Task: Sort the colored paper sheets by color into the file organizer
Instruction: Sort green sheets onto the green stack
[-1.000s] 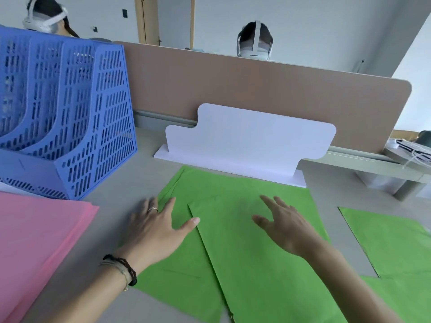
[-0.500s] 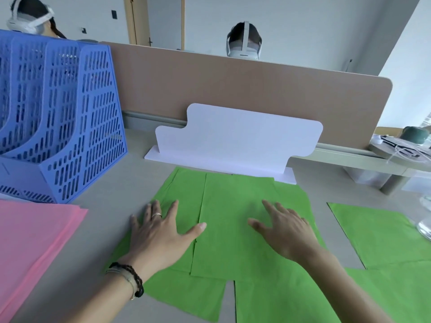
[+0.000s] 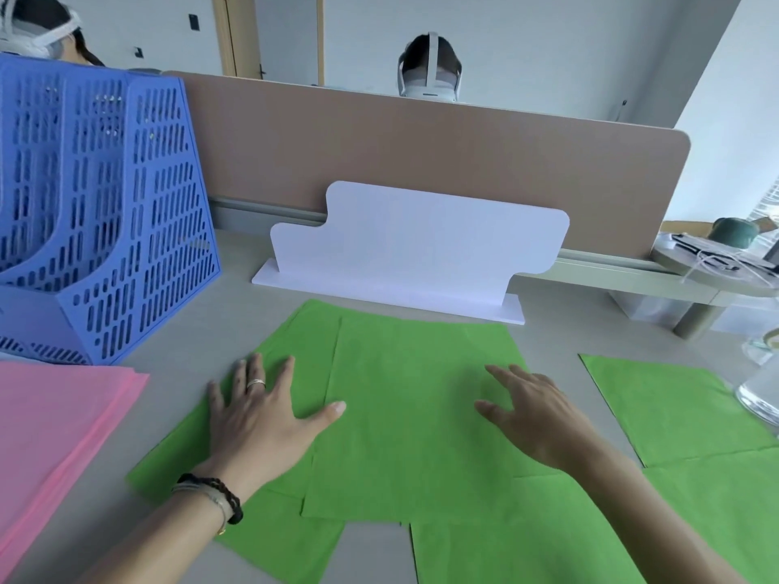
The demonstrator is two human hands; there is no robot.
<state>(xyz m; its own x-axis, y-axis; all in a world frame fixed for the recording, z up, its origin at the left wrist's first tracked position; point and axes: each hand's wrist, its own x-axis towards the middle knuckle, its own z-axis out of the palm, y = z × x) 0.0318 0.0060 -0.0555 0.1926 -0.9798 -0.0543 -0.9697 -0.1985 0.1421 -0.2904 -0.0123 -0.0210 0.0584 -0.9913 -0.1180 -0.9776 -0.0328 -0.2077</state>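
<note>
Two hands: left hand and right hand, fingers spread flat on green sheets, frame centre
Organizer: blue, upper left
Pink sheets: lower left

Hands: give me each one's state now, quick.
Left hand: open, flat on the green paper.
Right hand: open, fingers on the green paper.

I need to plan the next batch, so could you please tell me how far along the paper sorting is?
Done: the pink sheets lie stacked beside the blue file organizer, though none shows inside it. In hand: the left hand and right hand rest flat on overlapping green sheets, apparently gathering them. Left: more green sheets lie to the right, and everything still needs filing.
</note>
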